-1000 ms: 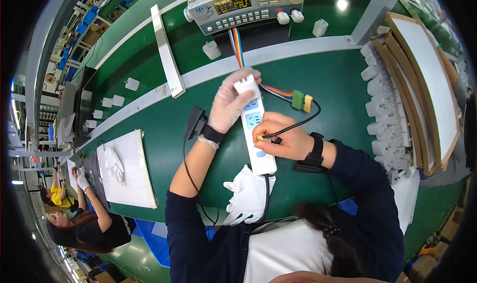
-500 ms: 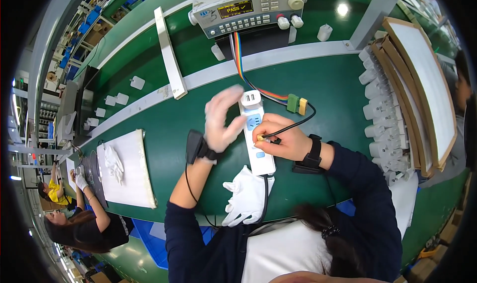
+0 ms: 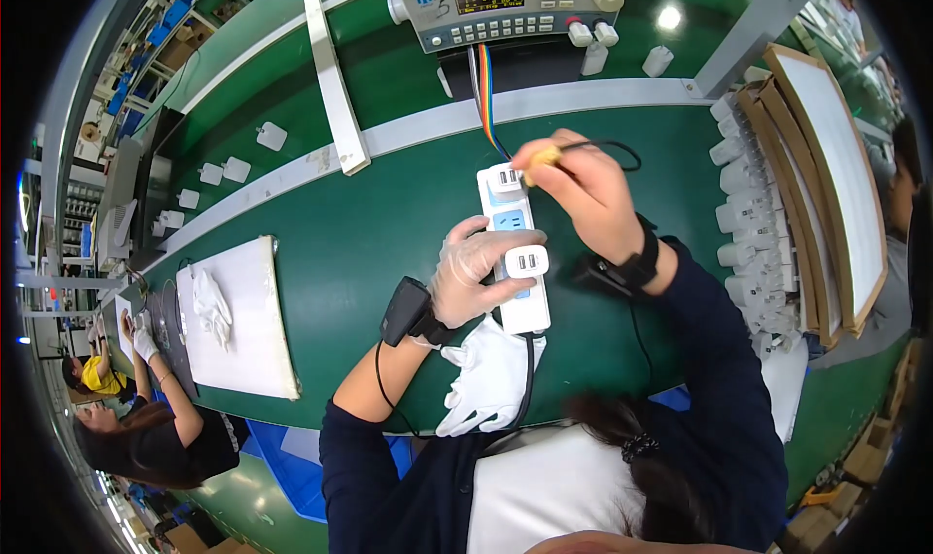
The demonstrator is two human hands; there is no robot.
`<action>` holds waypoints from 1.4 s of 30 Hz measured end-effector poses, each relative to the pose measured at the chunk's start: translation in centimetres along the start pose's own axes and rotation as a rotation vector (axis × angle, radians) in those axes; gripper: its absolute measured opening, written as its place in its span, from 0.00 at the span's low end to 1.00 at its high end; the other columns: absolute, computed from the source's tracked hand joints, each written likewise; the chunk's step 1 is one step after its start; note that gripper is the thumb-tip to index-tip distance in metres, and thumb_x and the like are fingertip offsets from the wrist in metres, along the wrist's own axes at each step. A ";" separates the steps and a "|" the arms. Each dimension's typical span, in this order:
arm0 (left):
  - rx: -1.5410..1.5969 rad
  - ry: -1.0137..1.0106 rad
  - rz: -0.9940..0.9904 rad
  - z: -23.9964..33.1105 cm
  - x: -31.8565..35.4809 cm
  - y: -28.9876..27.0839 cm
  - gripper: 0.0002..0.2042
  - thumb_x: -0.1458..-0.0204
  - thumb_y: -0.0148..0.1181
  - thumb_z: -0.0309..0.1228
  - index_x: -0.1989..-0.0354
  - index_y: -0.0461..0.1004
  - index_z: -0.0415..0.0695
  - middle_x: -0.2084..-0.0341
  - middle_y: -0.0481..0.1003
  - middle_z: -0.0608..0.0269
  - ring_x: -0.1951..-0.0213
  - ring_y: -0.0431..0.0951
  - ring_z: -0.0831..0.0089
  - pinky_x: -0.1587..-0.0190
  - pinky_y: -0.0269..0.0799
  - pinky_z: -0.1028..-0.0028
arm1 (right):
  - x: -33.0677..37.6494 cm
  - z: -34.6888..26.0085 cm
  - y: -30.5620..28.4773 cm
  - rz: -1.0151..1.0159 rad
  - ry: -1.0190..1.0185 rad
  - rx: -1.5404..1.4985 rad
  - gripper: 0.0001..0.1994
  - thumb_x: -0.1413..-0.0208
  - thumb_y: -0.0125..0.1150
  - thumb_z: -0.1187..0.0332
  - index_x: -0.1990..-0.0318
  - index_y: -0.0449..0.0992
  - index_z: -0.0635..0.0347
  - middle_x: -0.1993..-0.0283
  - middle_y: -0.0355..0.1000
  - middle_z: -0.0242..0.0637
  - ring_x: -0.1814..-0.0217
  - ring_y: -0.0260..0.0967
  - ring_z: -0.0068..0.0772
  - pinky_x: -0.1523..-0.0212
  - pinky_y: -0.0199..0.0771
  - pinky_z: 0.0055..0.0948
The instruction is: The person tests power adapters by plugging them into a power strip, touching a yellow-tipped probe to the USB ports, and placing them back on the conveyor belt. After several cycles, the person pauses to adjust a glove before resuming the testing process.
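My left hand (image 3: 472, 274), in a thin clear glove, grips a white two-port USB charger (image 3: 527, 261) between thumb and fingers, over the lower part of a white power strip (image 3: 526, 316). Whether that charger is seated in a socket cannot be told. A second white USB charger (image 3: 507, 179) sits on the strip's far end. Right beside it, my bare right hand (image 3: 583, 190) pinches a yellow connector (image 3: 541, 165) with a black cable (image 3: 622, 149) looping off to the right. The rainbow ribbon cable (image 3: 487, 92) runs down from the instrument toward this hand, its end hidden.
A bench test instrument (image 3: 510, 12) with a lit display stands at the back. White gloves (image 3: 493, 374) lie by the strip's near end. Rows of white chargers (image 3: 736, 214) and cardboard-edged boards (image 3: 826, 185) stand at the right. A white board (image 3: 248, 330) lies left. Another person (image 3: 160, 437) works farther left.
My left hand has come onto the strip and now holds a charger there. My right hand has moved away from me to the far charger, with the yellow connector. The instrument's display has changed.
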State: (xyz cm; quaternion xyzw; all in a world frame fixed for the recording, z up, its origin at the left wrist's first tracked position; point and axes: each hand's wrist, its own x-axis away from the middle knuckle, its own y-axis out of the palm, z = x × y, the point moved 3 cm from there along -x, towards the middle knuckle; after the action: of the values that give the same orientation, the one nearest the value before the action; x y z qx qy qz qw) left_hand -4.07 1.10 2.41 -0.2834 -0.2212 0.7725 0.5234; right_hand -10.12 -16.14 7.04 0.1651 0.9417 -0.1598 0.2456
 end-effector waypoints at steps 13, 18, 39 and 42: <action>-0.134 -0.058 0.596 -1.9 -4.1 -7.4 0.23 0.53 0.63 0.26 0.45 0.70 0.46 0.51 0.72 0.48 0.50 0.74 0.58 0.46 0.67 0.67 | -0.5 3.9 1.8 -0.086 0.110 0.081 0.06 0.45 0.59 0.73 0.63 0.77 0.67 0.66 0.72 0.33 0.70 0.61 0.22 0.71 0.62 0.21; -0.458 -0.370 0.423 -10.1 -9.5 -14.4 0.23 0.53 0.62 0.28 0.46 0.70 0.42 0.53 0.74 0.45 0.52 0.76 0.56 0.52 0.72 0.64 | -0.9 3.0 2.0 -0.109 0.082 0.059 0.06 0.46 0.60 0.73 0.63 0.77 0.65 0.70 0.68 0.31 0.72 0.60 0.22 0.72 0.61 0.21; -0.743 -0.498 0.477 -19.3 -0.4 -22.6 0.19 0.46 0.55 0.26 0.45 0.66 0.43 0.56 0.75 0.53 0.55 0.77 0.62 0.55 0.73 0.66 | -0.7 3.5 2.4 -0.096 0.033 0.041 0.05 0.47 0.61 0.73 0.64 0.78 0.63 0.74 0.68 0.31 0.72 0.58 0.24 0.71 0.59 0.24; 0.095 -0.332 0.376 -10.4 -3.2 -15.3 0.22 0.47 0.57 0.23 0.42 0.63 0.39 0.53 0.73 0.55 0.53 0.75 0.70 0.52 0.71 0.75 | -0.4 4.2 1.2 -0.052 0.060 0.055 0.05 0.46 0.60 0.72 0.65 0.78 0.64 0.71 0.72 0.31 0.71 0.59 0.25 0.70 0.61 0.25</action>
State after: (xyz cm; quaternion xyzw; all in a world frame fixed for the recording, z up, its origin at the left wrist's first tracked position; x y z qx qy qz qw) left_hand 14.24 3.96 5.13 -0.1639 -0.2110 0.9018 0.3395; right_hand -7.61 -16.72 3.45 0.1519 0.9480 -0.1867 0.2082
